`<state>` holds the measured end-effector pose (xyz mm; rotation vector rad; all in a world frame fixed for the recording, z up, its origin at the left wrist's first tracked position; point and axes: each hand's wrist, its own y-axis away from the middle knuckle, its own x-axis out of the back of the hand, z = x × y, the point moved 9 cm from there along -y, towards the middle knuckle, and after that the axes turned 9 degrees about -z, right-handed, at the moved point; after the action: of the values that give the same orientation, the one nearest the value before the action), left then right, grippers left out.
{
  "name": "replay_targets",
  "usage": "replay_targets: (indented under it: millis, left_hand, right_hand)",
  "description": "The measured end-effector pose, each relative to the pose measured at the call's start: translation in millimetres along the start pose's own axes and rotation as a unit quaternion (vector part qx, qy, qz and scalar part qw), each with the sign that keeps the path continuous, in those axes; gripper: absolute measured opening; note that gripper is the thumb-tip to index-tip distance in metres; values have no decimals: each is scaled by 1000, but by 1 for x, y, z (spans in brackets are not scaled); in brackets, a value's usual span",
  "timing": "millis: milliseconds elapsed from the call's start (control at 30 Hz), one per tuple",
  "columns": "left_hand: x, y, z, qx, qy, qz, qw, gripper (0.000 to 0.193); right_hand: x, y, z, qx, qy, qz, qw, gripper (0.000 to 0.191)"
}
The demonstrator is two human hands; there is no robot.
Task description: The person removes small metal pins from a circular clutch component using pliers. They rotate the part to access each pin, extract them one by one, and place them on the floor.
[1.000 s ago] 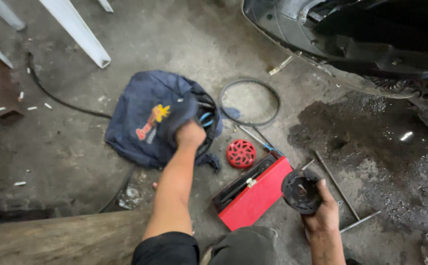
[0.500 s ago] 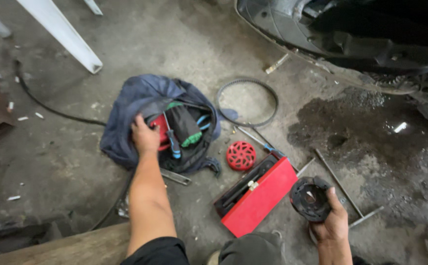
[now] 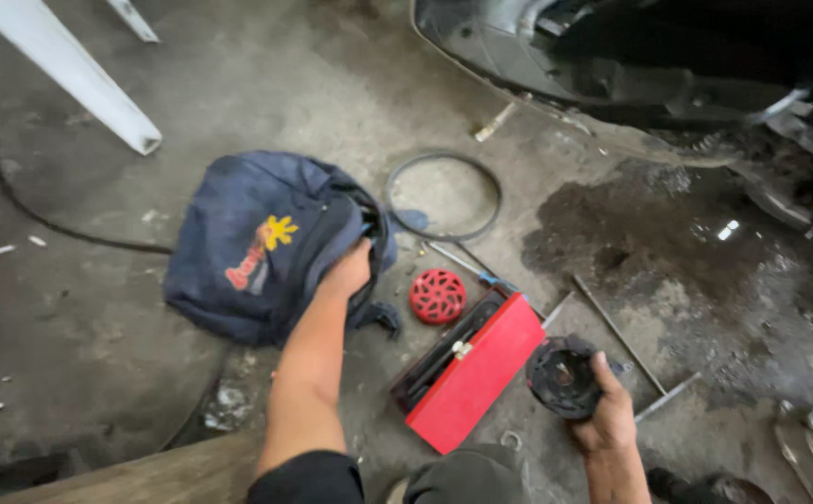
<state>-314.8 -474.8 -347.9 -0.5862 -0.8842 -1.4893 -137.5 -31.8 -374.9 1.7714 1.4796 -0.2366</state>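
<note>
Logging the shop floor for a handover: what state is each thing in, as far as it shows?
Bag: lying on the floor, mouth gripped by the left hand.
Red toolbox: on the floor, lid slightly ajar.
Black round part: held in the right hand.
Red disc: flat on the floor, untouched.
Rubber ring: flat on the floor, loose.
Floor: dark stain beside the toolbox.

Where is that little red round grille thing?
In the head view, the red round grille lies on the concrete floor, between the blue bag and the red toolbox.
</note>
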Motion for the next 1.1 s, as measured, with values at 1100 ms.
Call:
replay_targets:
  millis: [1100]
  left_hand:
    - [62, 104, 153, -98, -167, 74, 978, 36]
  right_hand:
    - [-110, 68, -189, 77, 54, -67, 993, 33]
